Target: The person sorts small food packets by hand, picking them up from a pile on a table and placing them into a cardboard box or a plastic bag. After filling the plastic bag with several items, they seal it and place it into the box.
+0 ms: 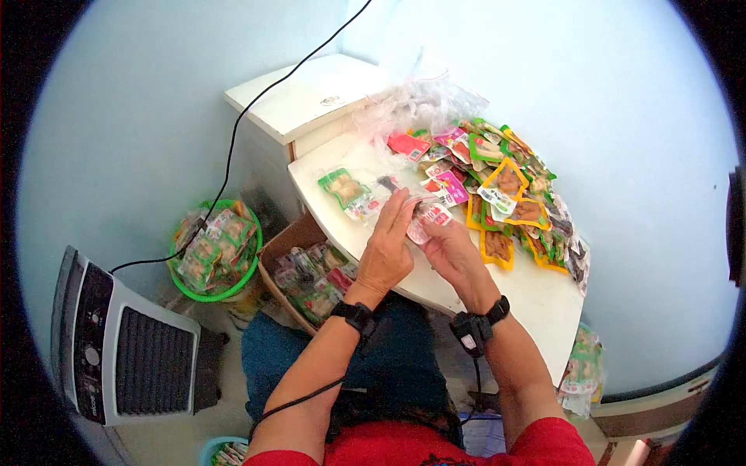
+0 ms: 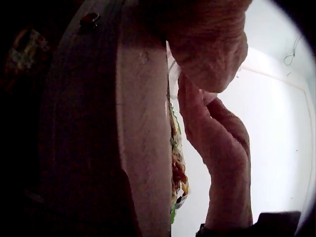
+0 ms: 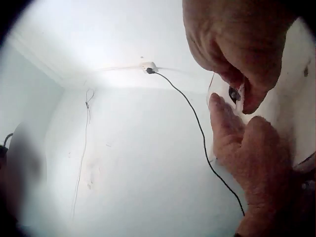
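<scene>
In the head view a small red-and-white packet lies between both hands above the table's front edge. My right hand pinches it at its lower right side. My left hand has its fingers nearly straight, extended along a clear plastic bag at the packet's left. A green-edged packet is left of the hands on the white table. In the right wrist view, the right hand's fingers grip the packet's pale edge, facing the left hand. The left wrist view is dark and hides most of the packet.
A pile of colourful packets covers the table's right side, with clear bags behind. Below left stand a cardboard box of packets and a green-rimmed basket. A black cable hangs left, above an air cooler.
</scene>
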`<state>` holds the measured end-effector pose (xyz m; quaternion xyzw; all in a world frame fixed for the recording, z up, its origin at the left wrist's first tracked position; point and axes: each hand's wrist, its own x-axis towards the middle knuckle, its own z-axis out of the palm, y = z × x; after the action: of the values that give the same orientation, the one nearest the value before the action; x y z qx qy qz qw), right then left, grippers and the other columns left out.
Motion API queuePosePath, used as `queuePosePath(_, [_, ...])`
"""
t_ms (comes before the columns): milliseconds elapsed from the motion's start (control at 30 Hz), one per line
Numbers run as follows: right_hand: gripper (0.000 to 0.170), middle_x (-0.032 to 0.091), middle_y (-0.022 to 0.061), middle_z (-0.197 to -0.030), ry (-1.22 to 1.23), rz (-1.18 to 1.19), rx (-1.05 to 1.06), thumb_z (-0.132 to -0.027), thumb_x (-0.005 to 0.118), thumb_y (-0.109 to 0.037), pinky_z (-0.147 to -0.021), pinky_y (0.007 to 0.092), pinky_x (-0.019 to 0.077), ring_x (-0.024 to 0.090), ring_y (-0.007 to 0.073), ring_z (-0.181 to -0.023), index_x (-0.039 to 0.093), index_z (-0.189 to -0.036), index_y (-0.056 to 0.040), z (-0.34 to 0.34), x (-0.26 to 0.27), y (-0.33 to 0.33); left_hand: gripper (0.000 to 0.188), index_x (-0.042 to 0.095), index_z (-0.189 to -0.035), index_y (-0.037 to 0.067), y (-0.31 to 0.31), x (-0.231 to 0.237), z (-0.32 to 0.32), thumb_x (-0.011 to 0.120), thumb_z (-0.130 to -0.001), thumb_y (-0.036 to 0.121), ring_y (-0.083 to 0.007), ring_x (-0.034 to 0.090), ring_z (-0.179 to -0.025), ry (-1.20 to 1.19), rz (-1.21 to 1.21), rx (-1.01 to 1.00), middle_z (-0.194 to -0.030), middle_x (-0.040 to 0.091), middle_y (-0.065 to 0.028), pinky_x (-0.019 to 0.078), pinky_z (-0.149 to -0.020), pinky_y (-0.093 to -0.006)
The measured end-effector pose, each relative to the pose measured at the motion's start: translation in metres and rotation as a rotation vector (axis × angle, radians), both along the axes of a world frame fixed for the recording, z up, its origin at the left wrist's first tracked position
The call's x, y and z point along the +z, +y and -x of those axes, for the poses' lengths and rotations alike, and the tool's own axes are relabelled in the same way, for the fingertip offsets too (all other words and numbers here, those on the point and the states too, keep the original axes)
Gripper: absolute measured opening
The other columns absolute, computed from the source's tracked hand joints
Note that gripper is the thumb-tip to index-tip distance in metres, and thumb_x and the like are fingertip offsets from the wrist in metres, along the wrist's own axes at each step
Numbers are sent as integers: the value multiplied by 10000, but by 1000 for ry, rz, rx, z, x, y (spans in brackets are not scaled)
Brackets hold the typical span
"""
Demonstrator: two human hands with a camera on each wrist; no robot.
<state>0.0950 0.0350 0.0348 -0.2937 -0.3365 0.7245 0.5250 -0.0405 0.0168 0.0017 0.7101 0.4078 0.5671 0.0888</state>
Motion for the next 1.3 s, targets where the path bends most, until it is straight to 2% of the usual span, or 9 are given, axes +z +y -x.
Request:
queuePosePath(233, [221, 619, 102, -1137, 75, 76, -38, -975, 493, -31, -892, 350, 528, 617, 213, -1013, 548, -1189, -17, 34, -24, 33, 569, 472, -1337, -40, 3, -4, -2, 453, -771, -96, -412, 378, -1374, -22, -23, 13, -1472, 394, -256, 328, -1143, -437])
queuePosePath(433, [161, 612, 87, -1029, 224, 47, 100, -983, 465, -64, -806, 353, 540, 610, 200, -928, 562, -1107, -35, 40, -44, 59, 589, 479, -1360, -15, 4, -7, -5, 437, -779, -101, -401, 410, -1364, -40, -12, 35, -1461, 421, -263, 334, -1140, -423])
queuePosePath(633, [185, 603, 96, -992, 167, 137, -30, -968, 424, -87, -748, 355, 520, 590, 209, -858, 574, -1064, -37, 55, -45, 64, 572, 497, -1346, -25, 5, -9, -4, 456, -779, -79, -401, 434, -1348, -27, 0, 66, -1434, 452, -272, 337, -1135, -430])
queuePosePath(800, [94, 585, 39, -872, -77, 34, -152, -939, 501, -50, -588, 339, 472, 571, 158, -731, 590, -919, -69, 55, -24, 48, 652, 469, -1367, -17, 6, -10, -4, 464, -718, -80, -409, 432, -1346, 14, -36, 64, -1427, 458, -271, 342, -1128, -439])
queuePosePath(900, [141, 633, 108, -876, -365, 6, -187, -920, 486, -28, -620, 374, 507, 604, 201, -739, 615, -946, 23, 50, -30, 49, 689, 465, -1372, -12, 5, -8, -4, 448, -687, -91, -412, 430, -1346, 19, -12, 77, -1427, 457, -269, 343, -1127, -439])
queuePosePath(1033, [199, 621, 130, -964, -338, 5, -382, -909, 448, -31, -676, 362, 503, 592, 195, -823, 593, -1024, 40, 51, 0, 15, 731, 465, -1373, -11, 3, -8, -4, 433, -650, -116, -413, 425, -1348, -38, 27, 28, -1422, 464, -264, 334, -1133, -442])
queuePosePath(1133, [224, 611, 128, -1004, -444, -137, -263, -910, 430, -31, -736, 350, 485, 572, 190, -855, 578, -1063, 39, 42, -18, 22, 743, 464, -1372, -14, 4, -10, -4, 427, -639, -128, -412, 418, -1352, 2, 0, 45, -1419, 468, -263, 324, -1139, -441])
queuePosePath(1233, [181, 601, 65, -1005, -376, -150, -178, -928, 500, -64, -789, 278, 461, 544, 131, -904, 584, -1073, 6, 40, -22, 33, 750, 455, -1364, -35, 4, -6, -3, 410, -625, -152, -435, 392, -1355, 43, -15, 38, -1438, 421, -289, 376, -1109, -445])
queuePosePath(1300, [159, 602, 55, -952, -481, -166, -175, -928, 512, -79, -768, 284, 462, 544, 132, -869, 602, -1026, 8, 36, -29, 44, 753, 453, -1366, -35, 5, -7, -2, 405, -624, -151, -435, 388, -1357, 50, -6, 39, -1441, 415, -291, 363, -1117, -446])
